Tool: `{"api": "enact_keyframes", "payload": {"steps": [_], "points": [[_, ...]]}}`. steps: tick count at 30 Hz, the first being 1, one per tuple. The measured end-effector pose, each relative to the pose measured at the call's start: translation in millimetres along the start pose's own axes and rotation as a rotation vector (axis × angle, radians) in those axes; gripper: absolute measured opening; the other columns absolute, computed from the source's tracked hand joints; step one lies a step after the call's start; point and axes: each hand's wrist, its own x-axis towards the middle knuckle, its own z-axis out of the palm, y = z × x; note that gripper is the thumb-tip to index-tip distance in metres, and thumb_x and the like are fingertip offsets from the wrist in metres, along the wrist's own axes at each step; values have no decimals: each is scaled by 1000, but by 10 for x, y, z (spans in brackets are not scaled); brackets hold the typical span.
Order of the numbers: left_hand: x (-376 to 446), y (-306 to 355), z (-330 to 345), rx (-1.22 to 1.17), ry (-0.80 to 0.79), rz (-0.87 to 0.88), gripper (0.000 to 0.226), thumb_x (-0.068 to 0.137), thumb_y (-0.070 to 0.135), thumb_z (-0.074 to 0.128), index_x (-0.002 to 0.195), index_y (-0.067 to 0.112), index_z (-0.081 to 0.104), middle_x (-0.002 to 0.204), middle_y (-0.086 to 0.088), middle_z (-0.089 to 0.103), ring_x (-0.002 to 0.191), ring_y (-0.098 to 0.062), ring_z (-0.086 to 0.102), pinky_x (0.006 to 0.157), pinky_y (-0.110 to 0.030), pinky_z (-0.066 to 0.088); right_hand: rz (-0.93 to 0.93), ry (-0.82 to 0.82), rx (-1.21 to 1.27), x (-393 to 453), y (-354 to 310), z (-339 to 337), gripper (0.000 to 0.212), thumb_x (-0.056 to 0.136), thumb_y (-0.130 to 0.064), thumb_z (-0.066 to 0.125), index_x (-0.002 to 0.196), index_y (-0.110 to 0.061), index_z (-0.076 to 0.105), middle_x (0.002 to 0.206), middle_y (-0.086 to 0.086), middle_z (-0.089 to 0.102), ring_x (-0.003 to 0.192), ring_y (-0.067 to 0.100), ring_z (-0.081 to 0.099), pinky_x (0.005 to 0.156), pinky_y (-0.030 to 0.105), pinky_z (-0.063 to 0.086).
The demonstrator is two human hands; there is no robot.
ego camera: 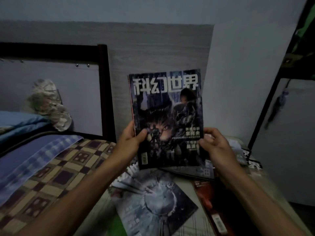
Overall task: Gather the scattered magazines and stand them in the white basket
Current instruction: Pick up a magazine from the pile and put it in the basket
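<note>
I hold a dark magazine [167, 113] with a cat on its cover upright in front of me, above a small table. My left hand [132, 139] grips its lower left edge, thumb on the cover. My right hand [215, 145] pinches its lower right edge. Below it lie more magazines: a pale blue-grey one [153, 201], a red one [211, 205] at the right, and dark ones [247, 160] further back right. No white basket is in view.
A bed with a checkered cover [56, 171] and blue bedding [18, 123] fills the left, with a dark metal bed frame [104, 89] at its end. A grey wooden board [153, 53] leans behind the table. A dark frame and white panel [281, 133] stand at the right.
</note>
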Motion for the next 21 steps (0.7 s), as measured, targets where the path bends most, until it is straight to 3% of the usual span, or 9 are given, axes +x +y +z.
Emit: {"api": "enact_keyframes", "payload": {"steps": [2, 4, 5, 8, 10, 13, 17, 21], "points": [[-41, -174, -119, 271, -57, 16, 33, 99, 18, 52, 126, 34, 52, 116, 16, 66, 107, 0, 60, 84, -8, 45, 18, 5, -124, -50, 166, 89, 29, 92, 12, 47, 94, -16, 55, 67, -13, 70, 63, 2, 66, 57, 17, 52], [-154, -402, -191, 495, -115, 81, 38, 98, 13, 52, 125, 39, 48, 119, 16, 61, 113, 6, 56, 87, -5, 40, 102, -26, -219, -159, 411, 164, 29, 89, 11, 53, 96, -16, 57, 85, -8, 74, 81, 3, 70, 70, 23, 56], [-209, -473, -194, 520, -130, 123, 42, 97, 9, 53, 119, 44, 47, 115, 25, 60, 108, 15, 54, 85, -1, 38, 132, -29, -227, -183, 501, 178, 30, 89, 10, 55, 97, -18, 58, 95, -6, 73, 90, 4, 69, 74, 22, 55], [-85, -499, -190, 509, -91, 180, 43, 94, 7, 58, 108, 47, 54, 91, 40, 65, 85, 22, 57, 68, 2, 40, 127, 49, -191, 33, 484, 148, 26, 91, 4, 57, 93, -21, 63, 97, -5, 72, 91, 6, 68, 67, 14, 52], [170, -392, -150, 477, -28, 212, 28, 91, 9, 62, 100, 36, 64, 81, 27, 68, 74, 12, 61, 61, -1, 42, 26, 138, -225, 306, 304, 125, 22, 92, -4, 61, 90, -25, 66, 90, -9, 72, 82, 5, 68, 62, 15, 51], [678, -159, -48, 411, 163, 261, 26, 85, 11, 71, 77, 32, 57, 71, 12, 59, 64, 4, 56, 57, -6, 42, -121, 265, -339, 806, 3, 79, 9, 88, -15, 69, 86, -24, 71, 88, -5, 73, 83, 15, 68, 72, 33, 54], [1314, -108, 163, 388, 285, 295, 18, 85, 12, 71, 81, 24, 59, 74, 8, 61, 68, -8, 59, 62, -25, 49, -93, 344, -366, 1520, -160, 29, 9, 83, -22, 73, 82, -26, 65, 87, 4, 71, 82, 27, 68, 72, 45, 56], [1914, -368, 324, 463, 308, 306, 15, 87, 13, 67, 89, 25, 59, 75, 15, 57, 68, -6, 56, 67, -26, 48, -19, 407, -450, 2140, 117, 7, 11, 86, -26, 69, 86, -18, 62, 87, 8, 70, 83, 31, 68, 80, 53, 57]]}}
